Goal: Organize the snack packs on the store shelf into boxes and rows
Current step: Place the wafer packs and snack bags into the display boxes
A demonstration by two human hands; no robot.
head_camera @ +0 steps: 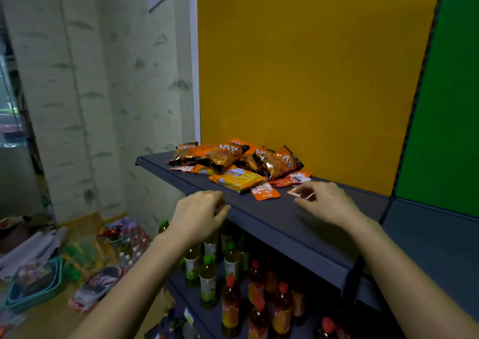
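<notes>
Illumination is dim and diffuse. Daylight enters at the left-edge opening (pixel 7 110). The bottles (pixel 230 299) lie in shadow. Motion blur softens the left hand (pixel 199 217), the right hand (pixel 326 204) and its pinched small pack (pixel 294 191). Frame edges bow.

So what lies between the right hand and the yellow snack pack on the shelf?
In the head view, one small orange sachet lies flat on the shelf between the right hand and the yellow snack pack, close by the pack.

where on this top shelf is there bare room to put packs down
Bare: the shelf's right end, between the right hand, pinching a sachet, and the green panel; also the front strip between that hand and the left hand. Crowded: the back left, where snack packs pile against the orange panel.
</notes>
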